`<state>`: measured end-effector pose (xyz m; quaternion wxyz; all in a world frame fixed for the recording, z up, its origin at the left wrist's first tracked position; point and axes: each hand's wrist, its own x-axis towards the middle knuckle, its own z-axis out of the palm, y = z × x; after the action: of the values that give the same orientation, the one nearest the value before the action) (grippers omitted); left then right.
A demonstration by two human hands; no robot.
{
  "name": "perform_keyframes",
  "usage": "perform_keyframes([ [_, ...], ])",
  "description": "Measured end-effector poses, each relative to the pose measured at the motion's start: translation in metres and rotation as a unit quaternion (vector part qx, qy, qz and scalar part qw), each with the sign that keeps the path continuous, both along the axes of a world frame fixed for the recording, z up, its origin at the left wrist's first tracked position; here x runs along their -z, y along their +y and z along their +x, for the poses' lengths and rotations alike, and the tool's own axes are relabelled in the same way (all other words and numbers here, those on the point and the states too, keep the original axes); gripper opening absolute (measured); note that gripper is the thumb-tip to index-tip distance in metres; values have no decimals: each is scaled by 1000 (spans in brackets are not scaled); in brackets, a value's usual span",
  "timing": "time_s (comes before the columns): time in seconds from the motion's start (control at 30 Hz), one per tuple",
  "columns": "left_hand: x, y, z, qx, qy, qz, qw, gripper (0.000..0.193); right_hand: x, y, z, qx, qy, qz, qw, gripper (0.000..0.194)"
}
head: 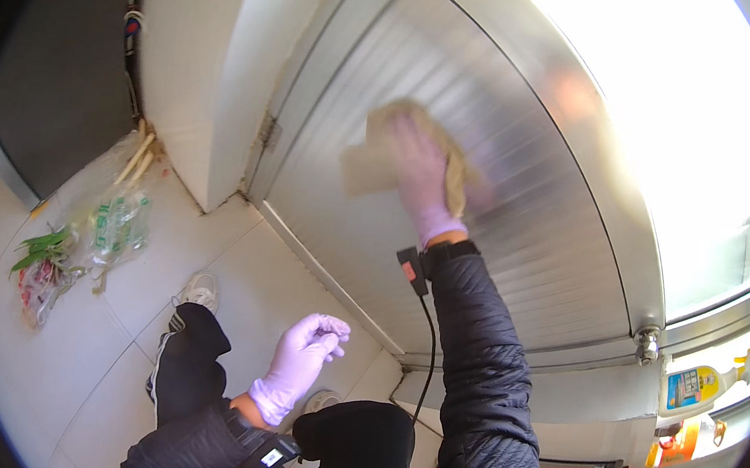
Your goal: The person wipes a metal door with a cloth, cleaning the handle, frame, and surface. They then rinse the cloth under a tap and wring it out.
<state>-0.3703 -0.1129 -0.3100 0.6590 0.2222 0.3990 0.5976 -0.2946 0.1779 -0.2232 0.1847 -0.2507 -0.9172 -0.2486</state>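
Observation:
My right hand (pixel 421 177), in a pale purple glove, presses a beige cloth (pixel 394 144) flat against the ribbed metal lower panel (pixel 349 225) of a door. The hand and cloth are somewhat blurred, and part of the cloth hangs loose to the left of my fingers. My left hand (pixel 301 362), gloved the same way, hovers over the floor in front of my knees. Its fingers are loosely curled, with thumb and fingers apart and nothing visible between them. A black cable (pixel 426 374) runs from a small device at my right wrist.
Clear plastic bags (pixel 119 230) with green leafy vegetables (pixel 45 248) lie on the tiled floor (pixel 111 371) at left. A white wall corner (pixel 220 84) juts beside the door. At right, a spray bottle (pixel 695 393) and an orange-labelled container (pixel 680 443) stand near a metal door knob (pixel 647 345).

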Motion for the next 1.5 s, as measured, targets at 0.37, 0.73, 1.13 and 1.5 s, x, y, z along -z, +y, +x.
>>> perform_keyframes([
  [0.37, 12, 9, -3, -25, 15, -7, 1000, 10, -81, -95, 191, 198, -72, 117, 970, 52],
  [0.73, -5, 13, 32, 20, 21, -5, 1000, 7, -189, -113, 205, 155, 75, 240, 956, 51],
  [1.13, 6, 31, 22, 30, 30, -10, 999, 14, -117, 1, -32, 64, 33, 156, 985, 56],
  [1.5, 8, 26, 0, 27, -39, -61, 997, 16, 159, 37, -97, 47, -123, -50, 990, 68],
])
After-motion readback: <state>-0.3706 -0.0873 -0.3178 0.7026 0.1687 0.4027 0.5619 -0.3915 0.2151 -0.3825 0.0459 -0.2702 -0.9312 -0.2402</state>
